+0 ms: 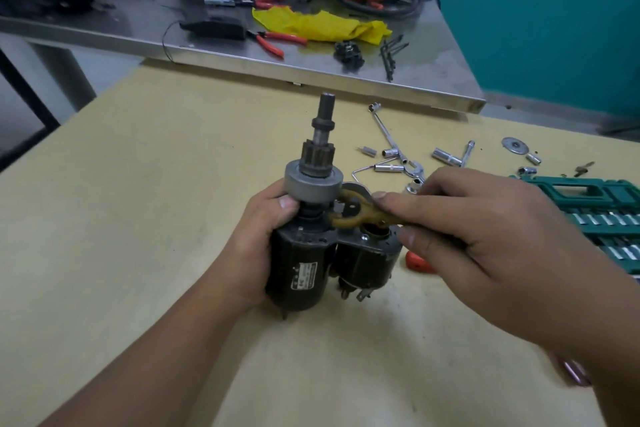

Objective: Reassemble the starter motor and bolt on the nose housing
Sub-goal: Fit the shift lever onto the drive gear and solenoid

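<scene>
Both hands grip: left the black starter motor, right its tan fork lever.

- Starter motor: upright on table, centre
- Sockets: right of motor, behind it
- Socket case: far right of motor
- Steel bench: behind motor

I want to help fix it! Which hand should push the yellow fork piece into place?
Probably the right hand: it already pinches the yellow fork. The left hand grips the starter motor, steadying it.
</scene>
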